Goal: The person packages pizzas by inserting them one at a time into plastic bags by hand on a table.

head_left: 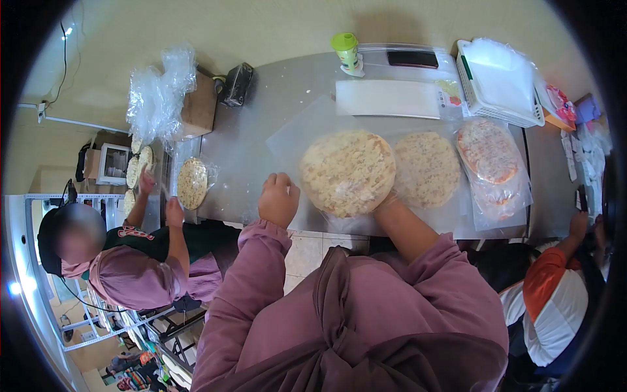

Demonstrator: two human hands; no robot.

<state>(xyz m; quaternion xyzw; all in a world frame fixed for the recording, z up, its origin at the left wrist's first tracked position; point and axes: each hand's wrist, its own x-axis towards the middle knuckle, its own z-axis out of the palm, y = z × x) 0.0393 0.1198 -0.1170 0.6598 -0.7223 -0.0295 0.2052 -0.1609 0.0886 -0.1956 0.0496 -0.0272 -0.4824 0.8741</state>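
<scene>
A round pizza with pale, crumbly topping is tilted up over the near part of the metal table. My right hand supports it at its lower right edge, most of the fingers hidden beneath it. Just left of that pizza, my left hand has its fingers curled together; whatever they may pinch is too small to tell. Clear plastic spreads behind and around the pizza. To the right lies a second pale pizza, and beyond it are wrapped reddish pizzas in clear plastic.
Along the back are a green cup, a white board, a dark phone and a white basket. A co-worker at left reaches toward another pizza. Another person is at right.
</scene>
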